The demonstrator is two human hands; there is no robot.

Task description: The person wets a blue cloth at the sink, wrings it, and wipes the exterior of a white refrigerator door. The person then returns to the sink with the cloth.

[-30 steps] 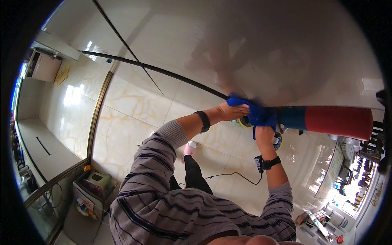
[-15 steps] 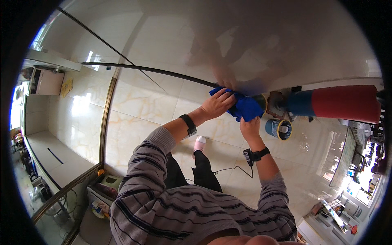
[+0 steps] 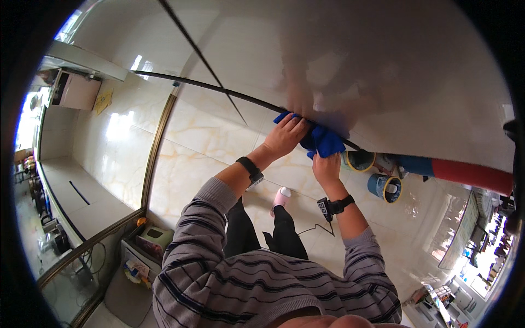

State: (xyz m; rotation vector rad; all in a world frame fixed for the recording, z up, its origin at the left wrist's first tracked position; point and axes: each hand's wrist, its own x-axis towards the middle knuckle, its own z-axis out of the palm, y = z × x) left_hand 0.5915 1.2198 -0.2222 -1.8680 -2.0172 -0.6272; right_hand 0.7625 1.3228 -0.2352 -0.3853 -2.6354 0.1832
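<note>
A blue cloth [image 3: 328,141] is bunched over the dark edge strip [image 3: 219,90] of a large glossy pale panel. My left hand [image 3: 285,135] presses the cloth's left part against that edge, fingers curled over it. Gripping the cloth's lower right part is my right hand [image 3: 327,167], its thumb near the folds. Both hands are closed on the same cloth, close together. The panel's glossy surface [image 3: 350,65] mirrors my hands and arms faintly. Whatever lies beneath the cloth is hidden.
Two small bins [image 3: 384,188] [image 3: 361,160] stand on the tiled floor at right, beside a red and blue cylinder [image 3: 470,174] partly behind the panel. A thin cable [image 3: 320,227] hangs by my right wrist. At left are a metal-framed partition [image 3: 156,147] and a grey chair [image 3: 128,290].
My view has shifted, and the panel now covers more of the red and blue cylinder. The hands and cloth sit farther left of the bins. Both hands keep hold of the cloth.
</note>
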